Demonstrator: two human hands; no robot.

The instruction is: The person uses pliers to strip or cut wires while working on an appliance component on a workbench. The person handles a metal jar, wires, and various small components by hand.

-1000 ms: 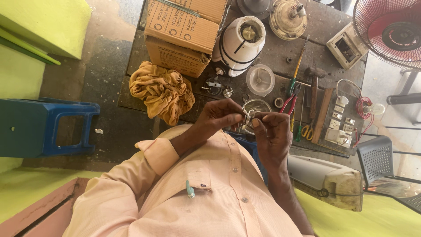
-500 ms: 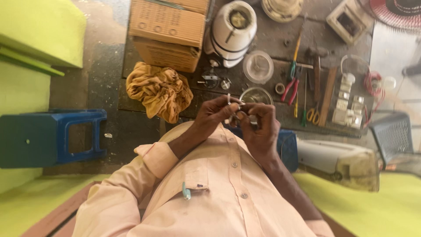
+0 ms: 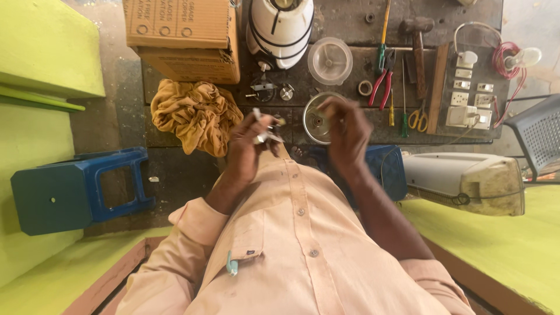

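We work seated at a dark workbench (image 3: 350, 17), where a white mixer base (image 3: 279, 26), a cardboard box (image 3: 181, 35), a mustard cloth (image 3: 195, 114), a switchboard (image 3: 466, 93) and red-handled pliers (image 3: 382, 81) lie within reach. Our left hand (image 3: 251, 146) is raised in front of the chest, its fingers closed on a small slender metal part (image 3: 259, 125), which stands clear of the bench. Our right hand (image 3: 347, 131) hovers just beside it with fingers loosely curled and apart, gripping nothing that we can see, directly above a round metal cup (image 3: 318, 119). For this step we judge it best to keep the part pinched firmly near its middle, work over the cup so that any loose piece falls in, and bring the right fingertips in squarely. The part is blurred and partly covered by the fingers, so we cannot tell its kind. The box and mixer base are cut off at the top edge.
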